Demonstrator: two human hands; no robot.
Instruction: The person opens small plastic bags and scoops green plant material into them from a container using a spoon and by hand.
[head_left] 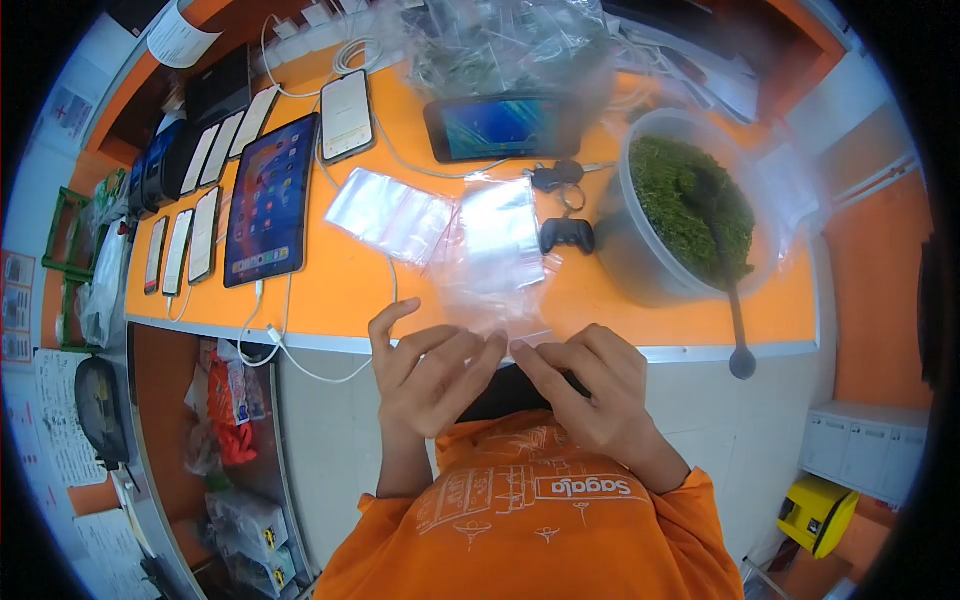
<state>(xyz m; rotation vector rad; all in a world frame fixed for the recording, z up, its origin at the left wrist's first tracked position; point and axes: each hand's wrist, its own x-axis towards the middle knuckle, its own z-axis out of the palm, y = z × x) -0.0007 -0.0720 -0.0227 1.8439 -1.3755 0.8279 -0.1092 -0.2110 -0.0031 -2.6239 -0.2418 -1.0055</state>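
Just past the front edge of the table, my left hand (430, 375) and my right hand (590, 385) meet with thumbs and forefingers pinched close together. Between their fingertips is the mouth edge of a clear zip bag (495, 312), which stretches away over the tabletop. Beyond it lie more flat zip bags (500, 235) and a fanned stack of them (390, 215). To the right, a clear plastic tub (640, 255) holds chopped green plant matter (670, 180). A dark long-handled spoon (735, 320) stands in it, its handle end hanging over the rim.
Several phones (347, 115) and a tablet (272, 200) lie at the left with white charging cables (277, 335). A larger phone (500, 130), keys (557, 176) and a small black controller-shaped object (567, 236) sit behind the bags. A big plastic bag (500, 45) fills the back.
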